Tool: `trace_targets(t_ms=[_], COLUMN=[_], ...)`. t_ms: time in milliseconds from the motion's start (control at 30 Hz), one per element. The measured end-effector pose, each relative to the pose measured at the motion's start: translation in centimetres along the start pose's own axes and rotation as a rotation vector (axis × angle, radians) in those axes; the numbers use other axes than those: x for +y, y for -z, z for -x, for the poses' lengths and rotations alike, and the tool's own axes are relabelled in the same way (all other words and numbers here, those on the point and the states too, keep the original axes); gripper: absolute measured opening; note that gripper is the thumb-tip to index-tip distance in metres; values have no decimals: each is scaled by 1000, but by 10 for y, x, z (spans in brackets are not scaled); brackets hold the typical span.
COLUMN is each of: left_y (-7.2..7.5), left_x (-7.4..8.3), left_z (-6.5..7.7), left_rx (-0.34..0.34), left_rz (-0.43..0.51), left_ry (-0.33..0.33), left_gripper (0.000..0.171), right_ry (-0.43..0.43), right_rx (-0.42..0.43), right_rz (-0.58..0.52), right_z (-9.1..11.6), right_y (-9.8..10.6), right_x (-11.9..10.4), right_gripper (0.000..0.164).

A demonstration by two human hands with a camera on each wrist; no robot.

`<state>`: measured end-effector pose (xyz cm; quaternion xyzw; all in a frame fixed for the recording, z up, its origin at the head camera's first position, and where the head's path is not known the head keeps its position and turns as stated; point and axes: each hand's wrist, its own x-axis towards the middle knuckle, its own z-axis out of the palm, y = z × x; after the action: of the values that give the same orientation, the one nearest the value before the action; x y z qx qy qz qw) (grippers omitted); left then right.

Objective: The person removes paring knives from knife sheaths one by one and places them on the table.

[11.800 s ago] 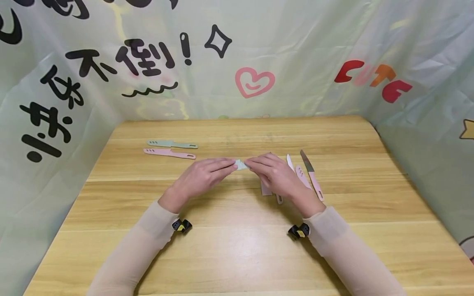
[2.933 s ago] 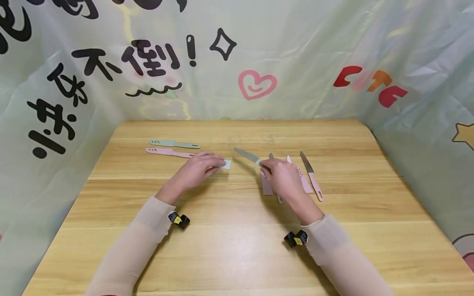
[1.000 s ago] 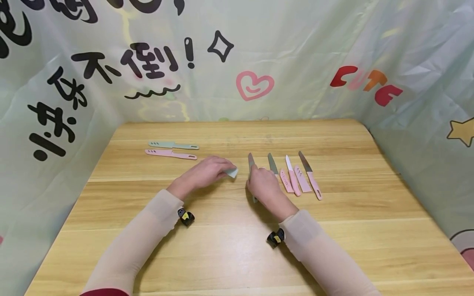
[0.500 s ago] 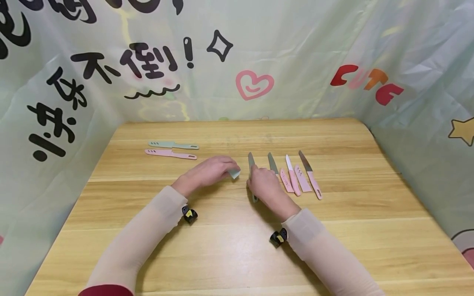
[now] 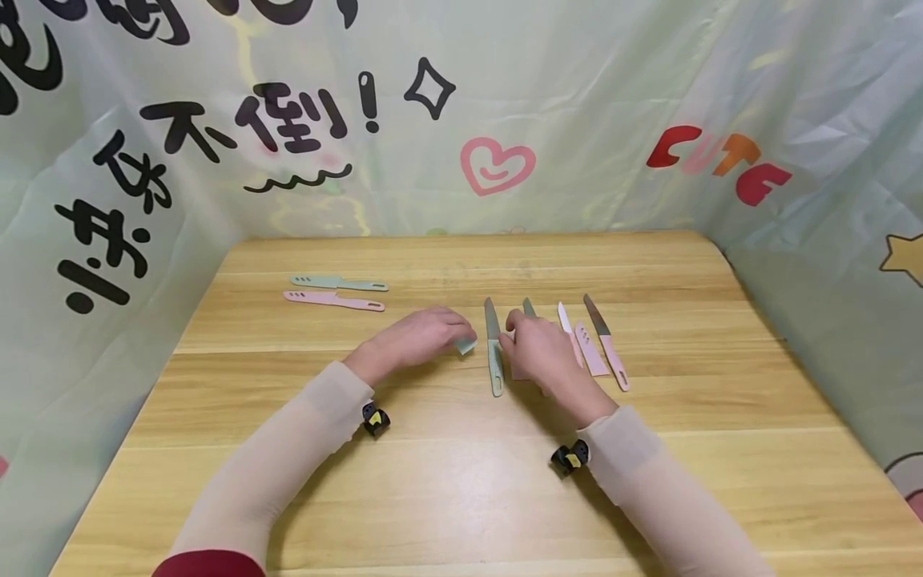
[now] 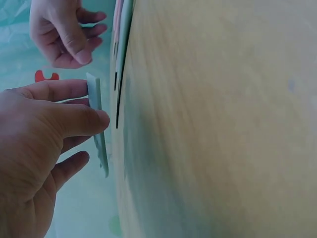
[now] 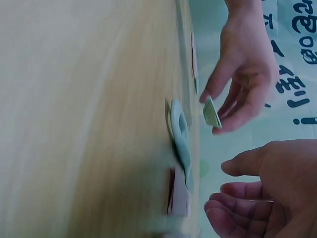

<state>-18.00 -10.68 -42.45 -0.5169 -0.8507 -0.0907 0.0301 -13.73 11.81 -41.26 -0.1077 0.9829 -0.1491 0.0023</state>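
My left hand (image 5: 418,335) pinches a pale green knife sheath (image 6: 102,156) between thumb and fingers, held over the table near its middle. Most of the sheath is hidden behind the fingers in the head view. Just to the right a green-handled knife (image 5: 494,357) lies bare on the wood, blade pointing away from me. My right hand (image 5: 546,353) hovers beside that knife with loosely bent fingers and holds nothing, as the right wrist view shows. Beneath it, another grey-green blade (image 5: 530,308) and a pink sheath (image 7: 180,198) are partly covered.
Farther right lie a white-bladed pink knife (image 5: 565,315), a pink sheath (image 5: 591,350) and a dark-bladed pink knife (image 5: 607,340). At back left, a sheathed green knife (image 5: 339,283) and a sheathed pink knife (image 5: 333,300) lie side by side. A printed cloth (image 5: 577,104) surrounds the table.
After both hands worked together at the middle, the right hand carried the bare green knife, laid it down, let go and shifted right. The left hand has drifted right with the sheath.
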Motion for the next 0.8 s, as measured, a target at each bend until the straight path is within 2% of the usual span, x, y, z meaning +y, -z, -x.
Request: trace_targets(t_ms=[167, 367, 800], left_y=[-1, -5, -11], left_x=[5, 10, 22], left_z=[-5, -11, -12], left_rx=[-28, -83, -153], left_rz=[-55, -128, -42], left_ry=[-35, -67, -95], left_gripper=[34, 34, 31], right_ry=[82, 184, 195], right_rx=[49, 57, 74], right_rz=[-36, -55, -63], right_z=[0, 1, 0], right_y=[3, 7, 13], right_x=[14, 26, 42], right_gripper=[21, 21, 24])
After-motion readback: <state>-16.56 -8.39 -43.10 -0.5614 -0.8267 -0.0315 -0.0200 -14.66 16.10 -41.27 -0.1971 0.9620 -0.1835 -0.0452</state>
